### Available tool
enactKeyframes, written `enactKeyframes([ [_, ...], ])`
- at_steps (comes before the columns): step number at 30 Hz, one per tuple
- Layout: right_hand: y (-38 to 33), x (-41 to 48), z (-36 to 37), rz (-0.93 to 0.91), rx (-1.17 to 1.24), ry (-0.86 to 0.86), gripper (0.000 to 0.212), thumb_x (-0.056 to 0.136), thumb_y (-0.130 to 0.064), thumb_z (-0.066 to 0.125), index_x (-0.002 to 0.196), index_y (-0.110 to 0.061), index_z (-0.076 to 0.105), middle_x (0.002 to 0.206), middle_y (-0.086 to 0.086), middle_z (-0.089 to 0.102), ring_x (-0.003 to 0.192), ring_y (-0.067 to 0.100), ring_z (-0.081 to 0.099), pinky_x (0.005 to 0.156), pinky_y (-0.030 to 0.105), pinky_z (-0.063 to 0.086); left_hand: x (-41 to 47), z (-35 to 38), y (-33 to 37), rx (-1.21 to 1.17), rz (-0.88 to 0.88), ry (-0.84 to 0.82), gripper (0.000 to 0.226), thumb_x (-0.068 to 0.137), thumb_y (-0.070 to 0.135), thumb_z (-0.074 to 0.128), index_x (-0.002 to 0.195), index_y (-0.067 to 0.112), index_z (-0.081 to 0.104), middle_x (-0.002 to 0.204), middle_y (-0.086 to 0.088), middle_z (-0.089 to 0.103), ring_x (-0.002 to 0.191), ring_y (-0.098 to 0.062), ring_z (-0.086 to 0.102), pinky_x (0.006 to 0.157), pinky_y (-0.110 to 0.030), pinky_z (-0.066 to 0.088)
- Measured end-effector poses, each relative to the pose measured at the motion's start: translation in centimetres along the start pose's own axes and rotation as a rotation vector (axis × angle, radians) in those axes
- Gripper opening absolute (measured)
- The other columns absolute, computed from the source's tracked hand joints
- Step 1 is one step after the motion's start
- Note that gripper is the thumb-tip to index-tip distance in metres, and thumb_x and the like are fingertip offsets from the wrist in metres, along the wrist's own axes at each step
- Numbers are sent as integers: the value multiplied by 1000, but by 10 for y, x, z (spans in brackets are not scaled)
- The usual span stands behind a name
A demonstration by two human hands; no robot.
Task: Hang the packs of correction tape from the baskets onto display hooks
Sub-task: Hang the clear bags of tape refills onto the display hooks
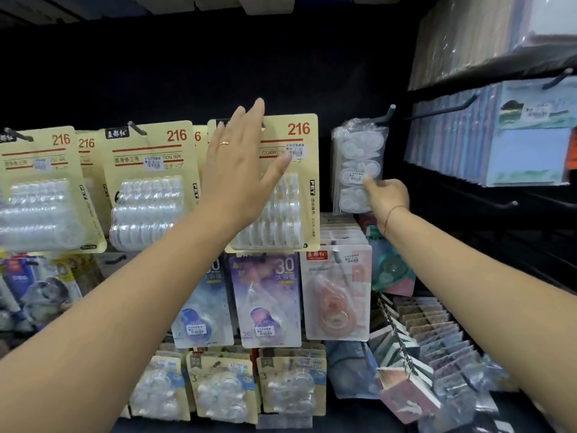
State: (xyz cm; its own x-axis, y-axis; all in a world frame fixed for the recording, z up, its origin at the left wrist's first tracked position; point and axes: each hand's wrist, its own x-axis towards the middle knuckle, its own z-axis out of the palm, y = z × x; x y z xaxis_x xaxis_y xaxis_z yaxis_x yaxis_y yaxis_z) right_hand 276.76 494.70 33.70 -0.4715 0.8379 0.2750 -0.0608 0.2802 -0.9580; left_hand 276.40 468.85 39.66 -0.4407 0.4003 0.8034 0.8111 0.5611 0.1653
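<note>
At far left, yellow 216 packs (pixel 150 182) hang on hooks. Centre: your L hand (pixel 240 164), fingers straight & spread (ring on one), covers the top of a third 216 pack (pixel 293 189). Right: your R hand (pixel 387 195) grips the lower edge of a clear correction-tape pack (pixel 356 164), its top at a black hook (pixel 385 115).

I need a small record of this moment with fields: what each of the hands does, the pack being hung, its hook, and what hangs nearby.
left hand: open, fingers straight, in front of the upper part of the yellow 216 pack
right hand: holds the clear pack at its lower right edge
clear pack: upright, top at the black hook; whether it is threaded on cannot be told
below: pink tape card on its own hook
</note>
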Motion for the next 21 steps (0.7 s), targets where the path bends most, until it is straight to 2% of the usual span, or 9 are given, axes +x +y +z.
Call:
enactKeyframes([
  [3,2,-29,-10,-107,-128,46,56,89,-38,64,128,-2,49,131,13,46,119,27,50,99,31,40,-23,1,-1,-18,20,39,73,102,45,47,157,12,13,163,-8,22,152,-22,13,124,-37,3],
  [5,3,-70,-27,-282,-128,49,53,91,-33,63,132,-5,44,132,10,40,118,20,45,102,23,35,-58,1,-1,-85,23,61,66,102,42,48,154,9,25,158,-10,31,148,-25,24,123,-41,15],
  [7,17,-121,-48,-398,-54,8,40,92,-28,62,125,-10,49,122,3,42,110,11,46,94,11,36,-111,4,1,-168,51,108,51,102,34,50,143,5,45,145,-13,48,137,-26,39,116,-38,27],
  [9,51,-175,-66,-430,6,-84,25,93,-25,62,114,-16,52,116,2,50,106,10,52,90,13,42,-179,15,4,-215,64,99,35,100,27,52,125,3,59,126,-13,60,121,-28,51,104,-38,37],
  [12,132,-254,-81,-243,8,-291,12,93,-19,63,102,-15,56,103,2,60,92,5,58,80,15,46,-292,50,8,-280,-61,-201,33,99,32,48,111,6,65,109,-8,65,103,-27,58,89,-40,44],
  [15,231,-323,-83,137,-126,-465,14,90,-16,67,100,-8,60,92,-5,61,79,-3,58,69,7,44,-401,91,0,-223,-204,-638,46,96,46,40,109,12,67,104,-5,67,98,-29,62,82,-40,46],
  [16,265,-345,-85,262,-172,-505,18,89,-13,68,102,-4,61,93,-1,61,82,4,60,70,8,46,-434,103,-6,-207,-249,-777,49,94,49,40,110,12,67,106,-6,68,99,-31,63,84,-42,48],
  [18,327,-382,-92,467,-289,-591,27,87,-11,71,108,2,61,102,10,63,95,22,61,86,22,50,-491,118,-19,-161,-400,-1045,49,96,49,45,122,12,64,121,-9,66,114,-33,59,94,-43,46],
  [21,385,-417,-109,605,-552,-824,48,85,-20,74,124,0,56,127,16,56,120,30,53,97,27,38,-558,126,-30,-82,-660,-1297,53,99,47,50,141,14,50,142,-9,54,129,-29,49,105,-36,40],
])
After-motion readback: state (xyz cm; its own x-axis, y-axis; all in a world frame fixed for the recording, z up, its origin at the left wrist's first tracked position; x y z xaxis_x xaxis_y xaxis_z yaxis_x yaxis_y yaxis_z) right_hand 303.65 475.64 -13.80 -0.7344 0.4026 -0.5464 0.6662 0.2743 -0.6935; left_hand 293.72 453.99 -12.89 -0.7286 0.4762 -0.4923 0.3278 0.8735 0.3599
